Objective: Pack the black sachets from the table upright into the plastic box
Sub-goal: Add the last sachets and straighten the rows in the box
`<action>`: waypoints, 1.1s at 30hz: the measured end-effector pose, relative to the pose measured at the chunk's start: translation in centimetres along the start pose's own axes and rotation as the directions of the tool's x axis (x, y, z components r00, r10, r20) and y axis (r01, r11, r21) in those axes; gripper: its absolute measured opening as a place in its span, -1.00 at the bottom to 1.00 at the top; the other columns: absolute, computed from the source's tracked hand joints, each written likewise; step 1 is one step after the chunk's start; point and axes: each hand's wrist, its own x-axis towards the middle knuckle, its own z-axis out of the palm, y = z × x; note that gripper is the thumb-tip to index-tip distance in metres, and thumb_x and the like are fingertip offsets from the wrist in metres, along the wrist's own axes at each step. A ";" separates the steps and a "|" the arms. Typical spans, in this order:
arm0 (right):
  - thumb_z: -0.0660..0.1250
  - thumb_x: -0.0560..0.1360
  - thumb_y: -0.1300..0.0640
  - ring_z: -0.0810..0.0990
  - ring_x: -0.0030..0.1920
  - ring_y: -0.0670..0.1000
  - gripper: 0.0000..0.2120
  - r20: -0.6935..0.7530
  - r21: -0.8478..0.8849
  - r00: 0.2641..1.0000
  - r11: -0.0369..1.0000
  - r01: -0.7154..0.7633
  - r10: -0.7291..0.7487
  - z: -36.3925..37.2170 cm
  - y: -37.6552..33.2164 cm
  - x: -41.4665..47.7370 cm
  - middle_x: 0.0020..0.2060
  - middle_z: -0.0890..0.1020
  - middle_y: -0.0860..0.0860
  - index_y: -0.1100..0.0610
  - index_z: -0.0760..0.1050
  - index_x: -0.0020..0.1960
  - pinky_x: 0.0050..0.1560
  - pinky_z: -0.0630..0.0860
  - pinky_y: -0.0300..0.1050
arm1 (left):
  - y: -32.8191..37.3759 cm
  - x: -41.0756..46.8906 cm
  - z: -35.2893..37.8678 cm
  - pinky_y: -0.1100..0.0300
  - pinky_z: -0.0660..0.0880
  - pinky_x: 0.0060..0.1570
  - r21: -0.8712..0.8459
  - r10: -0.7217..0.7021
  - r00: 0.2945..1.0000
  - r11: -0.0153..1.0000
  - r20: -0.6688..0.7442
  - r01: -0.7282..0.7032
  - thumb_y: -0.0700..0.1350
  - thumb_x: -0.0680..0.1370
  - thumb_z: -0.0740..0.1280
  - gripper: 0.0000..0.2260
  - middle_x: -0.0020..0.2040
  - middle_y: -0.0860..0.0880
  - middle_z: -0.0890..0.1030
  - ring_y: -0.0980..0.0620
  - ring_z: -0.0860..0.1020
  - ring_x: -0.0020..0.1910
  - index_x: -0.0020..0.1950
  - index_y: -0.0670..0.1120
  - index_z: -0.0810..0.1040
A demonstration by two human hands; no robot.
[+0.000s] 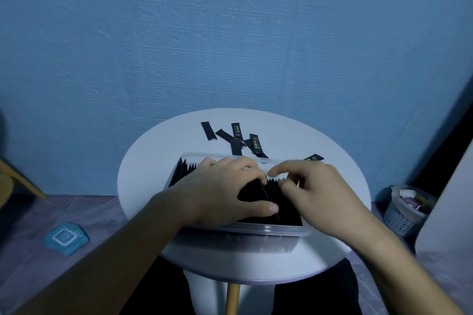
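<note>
A clear plastic box [266, 230] stands on the round white table [148, 169], filled with rows of upright black sachets [185, 169]. My left hand [225, 189] lies over the packed sachets, thumb against their near side and fingers curled over their tops, holding a bunch together. My right hand [317, 192] is over the box's right half, its fingertips pinching the tops of the sachets in the middle. Several loose black sachets [236, 139] lie flat on the table behind the box, and one more [313, 158] shows beyond my right hand.
A blue textured wall rises behind the table. On the floor lie a blue packet [67, 238] at the left and a small basket [405, 208] of rubbish at the right. A wooden chair leg [23, 181] shows at far left, a pale panel at far right.
</note>
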 end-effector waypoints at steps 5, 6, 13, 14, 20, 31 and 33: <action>0.29 0.58 0.11 0.61 -0.15 0.00 -0.82 -0.258 0.005 0.951 0.984 -0.177 0.172 0.1 4.1 3.0 -0.28 0.69 -0.09 -0.04 0.67 0.00 -0.16 0.46 -0.16 | -0.2 -0.2 -0.2 -0.03 0.23 0.36 -0.019 0.007 1.000 1.000 -0.006 -0.007 0.49 0.49 0.11 -0.54 0.30 0.33 0.36 0.21 0.35 0.29 0.26 0.27 0.36; 0.27 0.59 0.09 0.62 -0.04 0.08 -0.82 -0.245 -0.047 0.949 0.975 -0.218 0.201 0.4 5.5 3.8 -0.17 0.71 -0.04 -0.02 0.66 0.04 -0.08 0.49 -0.10 | -0.3 -0.2 -0.2 -0.03 0.23 0.37 -0.018 0.010 1.000 1.000 -0.009 -0.010 0.48 0.50 0.12 -0.55 0.30 0.34 0.36 0.21 0.35 0.29 0.26 0.27 0.37; 0.09 0.62 -0.08 0.46 0.29 0.26 -0.55 0.016 -0.377 0.959 0.890 -0.257 0.284 3.3 11.1 7.7 0.26 0.57 0.18 -0.06 0.35 0.49 0.26 0.36 0.05 | -0.3 -0.1 -0.1 -0.03 0.22 0.37 -0.030 0.011 1.000 0.999 -0.012 -0.011 0.52 0.48 0.08 -0.50 0.30 0.35 0.37 0.21 0.35 0.31 0.27 0.27 0.38; 0.00 0.58 -0.15 0.43 0.30 0.25 -0.50 0.040 -0.405 0.957 0.880 -0.248 0.288 3.6 11.2 7.9 0.28 0.56 0.15 -0.09 0.35 0.47 0.27 0.35 0.08 | -0.3 0.0 -0.1 -0.04 0.23 0.37 -0.027 0.010 1.000 1.000 -0.011 -0.010 0.53 0.46 0.05 -0.47 0.30 0.35 0.37 0.21 0.35 0.31 0.26 0.27 0.37; 0.15 0.63 -0.04 0.39 0.20 0.24 -0.68 -0.005 -0.382 0.973 0.899 -0.214 0.229 4.3 11.0 9.2 0.21 0.55 0.13 0.03 0.50 0.30 0.19 0.43 0.10 | -0.3 0.1 0.0 -0.01 0.23 0.34 -0.010 0.015 1.000 1.000 -0.025 -0.015 0.52 0.49 0.09 -0.52 0.31 0.36 0.37 0.19 0.35 0.30 0.26 0.28 0.37; 0.17 0.55 -0.32 0.41 0.23 0.18 -0.52 0.092 -0.226 0.991 0.972 -0.071 0.094 7.3 8.4 15.3 0.20 0.57 0.08 -0.08 0.37 0.35 0.23 0.41 0.15 | 0.0 0.0 -0.1 -0.04 0.26 0.34 -0.006 0.018 1.000 1.000 -0.011 -0.018 0.54 0.44 0.02 -0.46 0.29 0.35 0.37 0.18 0.36 0.28 0.26 0.28 0.37; 0.12 0.54 -0.37 0.40 0.26 0.18 -0.52 0.145 -0.228 0.988 0.974 -0.010 0.045 7.6 8.1 16.1 0.26 0.55 0.04 -0.24 0.30 0.40 0.28 0.37 0.18 | 0.1 0.1 0.0 -0.04 0.26 0.33 0.005 0.020 1.000 1.000 -0.012 -0.020 0.54 0.46 0.03 -0.47 0.29 0.34 0.37 0.18 0.37 0.27 0.27 0.27 0.37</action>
